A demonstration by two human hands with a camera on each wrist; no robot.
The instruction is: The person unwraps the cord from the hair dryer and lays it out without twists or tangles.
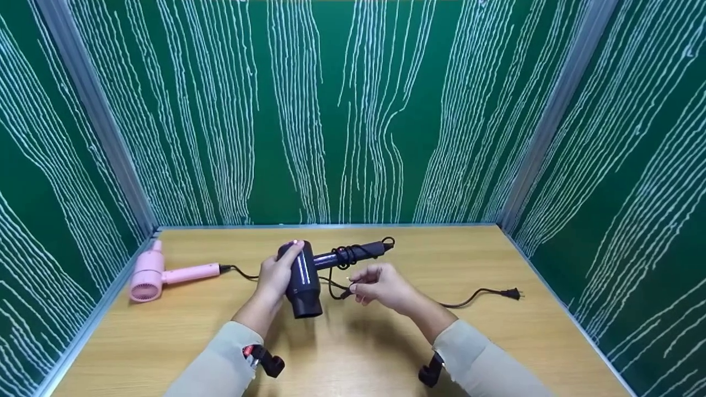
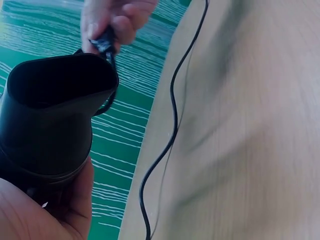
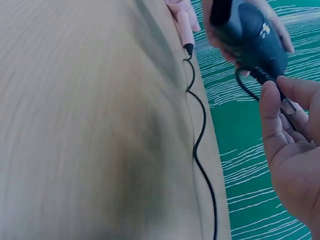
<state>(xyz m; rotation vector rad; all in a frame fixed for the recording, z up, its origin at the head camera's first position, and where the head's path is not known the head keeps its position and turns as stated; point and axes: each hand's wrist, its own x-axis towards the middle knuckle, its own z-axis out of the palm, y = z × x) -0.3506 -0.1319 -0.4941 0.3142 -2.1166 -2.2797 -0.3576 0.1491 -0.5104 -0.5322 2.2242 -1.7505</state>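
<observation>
My left hand (image 1: 275,278) grips the barrel of a black hair dryer (image 1: 304,278), held above the table. The dryer's nozzle (image 2: 60,80) faces the left wrist camera, and its handle (image 1: 367,251) points right. A black cord (image 1: 346,256) is wound several times round that handle. Between thumb and fingertips, my right hand (image 1: 389,289) pinches the plug (image 3: 263,76) at the cord's end. Metal prongs (image 3: 288,107) show beside the fingers in the right wrist view. In the left wrist view the right fingers and plug appear beyond the nozzle.
A pink hair dryer (image 1: 148,275) lies on the wooden table (image 1: 353,358) at the left. Its black cord (image 2: 174,110) runs across the table behind my hands to a plug (image 1: 512,293) at the right. Green walls (image 1: 364,138) with white lines enclose the back and sides.
</observation>
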